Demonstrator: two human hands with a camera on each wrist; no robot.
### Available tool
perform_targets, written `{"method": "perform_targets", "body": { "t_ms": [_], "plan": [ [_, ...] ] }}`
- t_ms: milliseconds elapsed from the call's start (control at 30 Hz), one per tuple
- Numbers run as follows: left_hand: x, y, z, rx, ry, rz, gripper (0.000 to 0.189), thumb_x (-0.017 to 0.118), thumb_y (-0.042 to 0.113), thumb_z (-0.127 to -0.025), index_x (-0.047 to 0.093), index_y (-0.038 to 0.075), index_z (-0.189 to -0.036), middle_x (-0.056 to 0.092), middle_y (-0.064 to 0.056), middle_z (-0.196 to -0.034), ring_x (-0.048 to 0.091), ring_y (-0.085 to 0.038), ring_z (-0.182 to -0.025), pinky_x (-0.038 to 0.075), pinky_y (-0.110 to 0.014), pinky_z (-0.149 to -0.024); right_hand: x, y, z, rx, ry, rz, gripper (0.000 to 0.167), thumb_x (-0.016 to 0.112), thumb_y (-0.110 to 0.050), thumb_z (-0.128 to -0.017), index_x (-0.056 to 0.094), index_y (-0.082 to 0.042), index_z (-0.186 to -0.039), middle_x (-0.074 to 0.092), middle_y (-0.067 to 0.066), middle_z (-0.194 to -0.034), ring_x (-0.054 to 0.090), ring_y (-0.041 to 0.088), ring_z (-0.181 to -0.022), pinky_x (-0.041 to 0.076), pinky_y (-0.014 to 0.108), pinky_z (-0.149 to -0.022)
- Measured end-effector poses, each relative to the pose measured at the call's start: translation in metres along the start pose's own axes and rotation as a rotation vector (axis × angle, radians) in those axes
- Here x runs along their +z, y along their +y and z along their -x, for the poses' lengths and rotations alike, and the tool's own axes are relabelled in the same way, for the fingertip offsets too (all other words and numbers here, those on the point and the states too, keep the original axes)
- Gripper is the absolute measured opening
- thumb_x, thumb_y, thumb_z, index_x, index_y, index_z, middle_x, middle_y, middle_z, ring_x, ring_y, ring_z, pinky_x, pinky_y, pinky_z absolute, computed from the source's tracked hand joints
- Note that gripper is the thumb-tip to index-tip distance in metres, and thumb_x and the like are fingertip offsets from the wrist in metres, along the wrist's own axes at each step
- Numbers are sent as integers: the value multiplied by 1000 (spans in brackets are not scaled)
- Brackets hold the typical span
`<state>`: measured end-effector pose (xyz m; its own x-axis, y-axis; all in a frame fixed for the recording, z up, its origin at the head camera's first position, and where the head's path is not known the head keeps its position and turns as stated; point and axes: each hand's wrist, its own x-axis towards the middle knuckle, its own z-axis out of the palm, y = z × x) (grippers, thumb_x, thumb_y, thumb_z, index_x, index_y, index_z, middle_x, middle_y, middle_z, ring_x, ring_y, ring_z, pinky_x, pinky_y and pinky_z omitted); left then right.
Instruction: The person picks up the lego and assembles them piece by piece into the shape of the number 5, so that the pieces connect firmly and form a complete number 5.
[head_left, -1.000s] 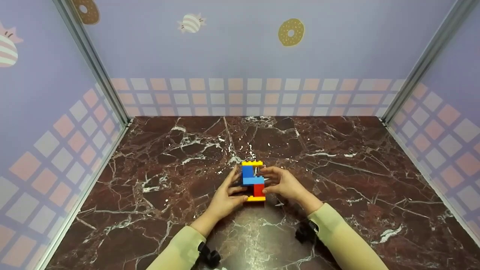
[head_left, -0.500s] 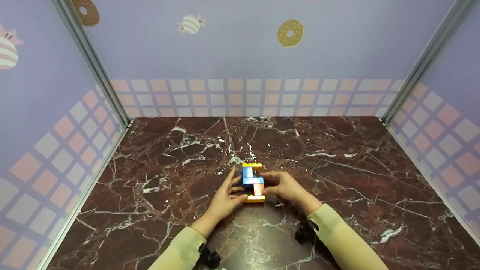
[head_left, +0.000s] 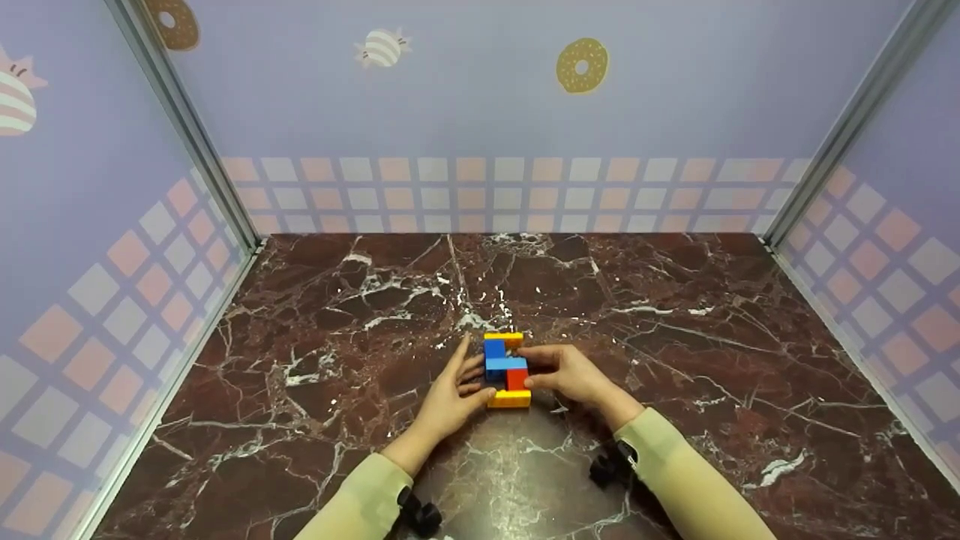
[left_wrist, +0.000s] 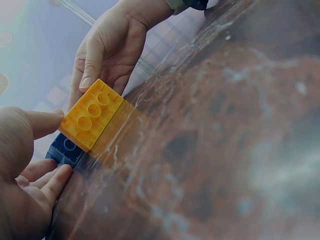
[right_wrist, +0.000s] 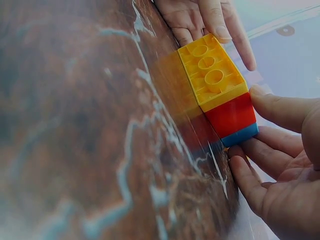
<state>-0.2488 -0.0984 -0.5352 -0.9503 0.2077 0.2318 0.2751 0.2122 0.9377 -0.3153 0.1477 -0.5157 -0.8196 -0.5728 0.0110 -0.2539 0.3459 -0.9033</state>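
Observation:
Between both hands, an S-shaped assembly of toy building bricks (head_left: 506, 364) lies on its side on the table. It has a near yellow brick (head_left: 509, 399), a red brick (head_left: 517, 379), a light-blue brick (right_wrist: 241, 136), a darker blue brick (head_left: 494, 348) and a far yellow brick (head_left: 503, 340). My left hand (head_left: 451, 397) holds the left side, thumb at the near yellow brick and fingers beside the blue. My right hand (head_left: 574, 375) grips the right side, thumb by the red brick. Hollow tubes under the near yellow brick face both wrist cameras.
The table (head_left: 300, 315) has a glossy dark-red marbled top. Purple walls with checkered bands (head_left: 510, 195) enclose its back and both sides, joined by metal corner posts (head_left: 202, 142). Black straps with small devices (head_left: 418, 514) sit on both wrists.
The brick assembly has tilted: its far yellow end has come down and slightly nearer, and more of the near yellow brick shows. Both hands keep about the same place around it.

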Motion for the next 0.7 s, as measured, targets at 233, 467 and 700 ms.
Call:
{"method": "perform_targets", "body": {
  "t_ms": [233,467,700],
  "plan": [
    [0,-1,0,-6,1,20,96,75,6,-92,11,-1,-163,45,-38,-150,54,-53,-132,53,-54,-108,1,3,-2,-13,-6,-27,55,77,-8,-91,57,9,-139,63,28,-137,63,41,-126,57,36,-103],
    [0,-2,0,-14,-1,23,97,75,6,-92,10,-2,-163,46,-38,-150,55,-52,-132,53,-54,-108,0,3,-2,-7,-12,-6,56,77,-11,-90,57,7,-140,63,26,-139,63,39,-127,56,41,-105],
    [-2,-4,-2,-6,5,16,94,75,7,-93,11,-5,-162,47,-39,-148,55,-53,-131,54,-55,-106,-4,0,-3,-8,-26,-15,55,76,-11,-92,57,6,-141,62,26,-140,63,39,-127,55,18,-92]
  ]
}}
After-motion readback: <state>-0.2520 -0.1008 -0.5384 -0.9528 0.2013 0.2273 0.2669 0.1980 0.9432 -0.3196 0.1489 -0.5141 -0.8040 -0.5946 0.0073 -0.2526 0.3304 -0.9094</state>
